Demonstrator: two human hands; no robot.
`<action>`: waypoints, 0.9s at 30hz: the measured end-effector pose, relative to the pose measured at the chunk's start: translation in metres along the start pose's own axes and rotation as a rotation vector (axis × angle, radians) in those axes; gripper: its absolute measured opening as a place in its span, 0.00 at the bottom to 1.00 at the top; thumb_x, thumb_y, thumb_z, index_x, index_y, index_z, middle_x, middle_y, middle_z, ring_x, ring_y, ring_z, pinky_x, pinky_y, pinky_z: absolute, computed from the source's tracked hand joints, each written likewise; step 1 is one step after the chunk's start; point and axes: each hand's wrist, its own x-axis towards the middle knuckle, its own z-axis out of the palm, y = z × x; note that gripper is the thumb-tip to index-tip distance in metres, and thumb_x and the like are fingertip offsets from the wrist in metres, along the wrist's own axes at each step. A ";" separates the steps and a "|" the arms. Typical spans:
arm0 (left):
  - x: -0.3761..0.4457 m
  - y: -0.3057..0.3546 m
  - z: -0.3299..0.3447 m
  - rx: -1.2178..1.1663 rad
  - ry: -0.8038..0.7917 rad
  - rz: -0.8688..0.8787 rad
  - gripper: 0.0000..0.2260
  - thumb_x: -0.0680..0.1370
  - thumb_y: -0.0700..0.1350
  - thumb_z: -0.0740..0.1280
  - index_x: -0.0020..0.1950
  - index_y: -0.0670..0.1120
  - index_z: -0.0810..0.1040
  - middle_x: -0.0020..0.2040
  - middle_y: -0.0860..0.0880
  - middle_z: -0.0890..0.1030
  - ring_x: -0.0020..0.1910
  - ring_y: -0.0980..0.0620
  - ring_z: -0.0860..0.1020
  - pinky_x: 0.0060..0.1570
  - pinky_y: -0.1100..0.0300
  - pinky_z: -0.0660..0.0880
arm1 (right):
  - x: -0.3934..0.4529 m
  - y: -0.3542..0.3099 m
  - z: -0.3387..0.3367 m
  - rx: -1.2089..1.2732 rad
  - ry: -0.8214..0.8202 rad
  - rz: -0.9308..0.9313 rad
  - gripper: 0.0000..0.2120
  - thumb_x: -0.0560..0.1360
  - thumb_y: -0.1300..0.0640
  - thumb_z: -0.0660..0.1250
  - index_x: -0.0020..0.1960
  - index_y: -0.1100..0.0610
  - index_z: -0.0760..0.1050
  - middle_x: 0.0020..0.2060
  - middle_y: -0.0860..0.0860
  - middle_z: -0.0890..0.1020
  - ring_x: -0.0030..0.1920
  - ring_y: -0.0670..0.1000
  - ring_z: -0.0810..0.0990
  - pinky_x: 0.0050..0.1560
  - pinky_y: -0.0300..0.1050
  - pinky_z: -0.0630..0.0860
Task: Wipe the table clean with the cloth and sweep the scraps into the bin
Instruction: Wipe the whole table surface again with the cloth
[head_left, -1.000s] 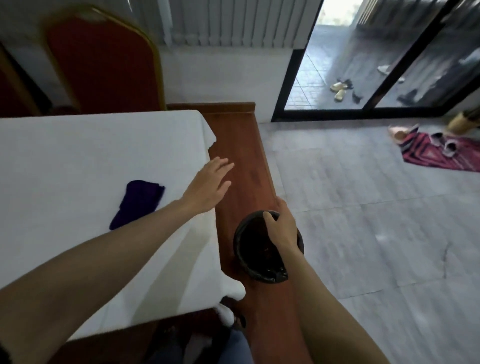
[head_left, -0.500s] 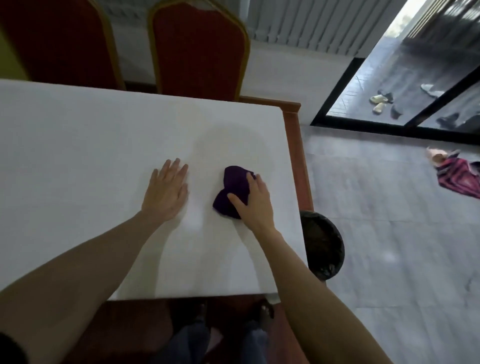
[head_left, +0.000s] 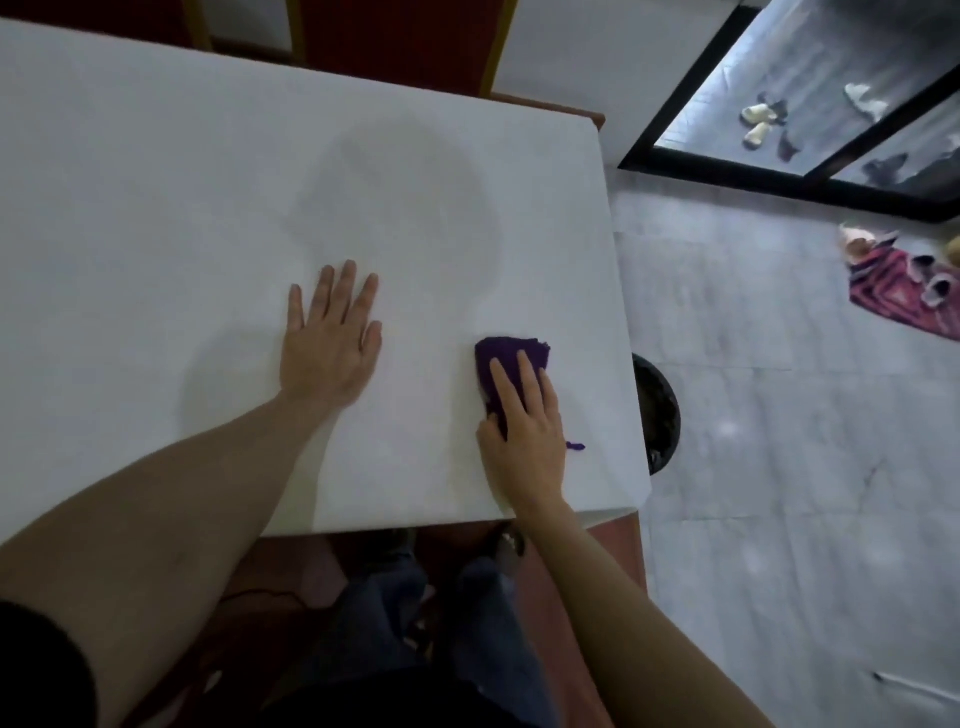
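- White desk (head_left: 156, 182) fills the view; no scraps visible, so wiping looks underway — unfinished.
- Bin (head_left: 660, 410) stands below the desk's right edge.
- Left hand (head_left: 332, 338) rests flat, grip released.
- Right hand (head_left: 524, 421) presses the purple cloth (head_left: 511, 353) with straight fingers — near the right edge.

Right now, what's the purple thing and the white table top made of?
The purple cloth under the right hand looks like soft knitted or woven fabric: fuzzy edges, a loose thread. The table top looks covered in matte white cloth or paper, faintly textured; which one, I cannot tell.
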 end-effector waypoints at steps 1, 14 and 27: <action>0.000 0.000 0.001 0.003 0.002 -0.003 0.26 0.83 0.54 0.46 0.81 0.50 0.54 0.82 0.47 0.53 0.80 0.45 0.51 0.77 0.41 0.46 | -0.010 0.016 -0.007 -0.006 0.014 0.035 0.30 0.76 0.56 0.63 0.77 0.46 0.61 0.78 0.49 0.60 0.78 0.54 0.55 0.75 0.49 0.54; -0.001 -0.001 0.003 0.022 0.010 0.006 0.27 0.82 0.55 0.44 0.81 0.49 0.53 0.81 0.46 0.53 0.80 0.44 0.52 0.77 0.40 0.47 | 0.033 -0.017 0.014 0.030 0.097 0.030 0.26 0.77 0.58 0.65 0.74 0.50 0.68 0.75 0.51 0.66 0.75 0.58 0.61 0.73 0.54 0.62; 0.005 -0.001 -0.002 -0.003 -0.033 -0.022 0.26 0.83 0.54 0.49 0.81 0.50 0.53 0.82 0.47 0.53 0.80 0.46 0.51 0.77 0.44 0.47 | 0.052 0.059 -0.023 -0.006 0.148 0.214 0.25 0.79 0.59 0.61 0.76 0.54 0.65 0.77 0.53 0.62 0.75 0.59 0.59 0.74 0.60 0.61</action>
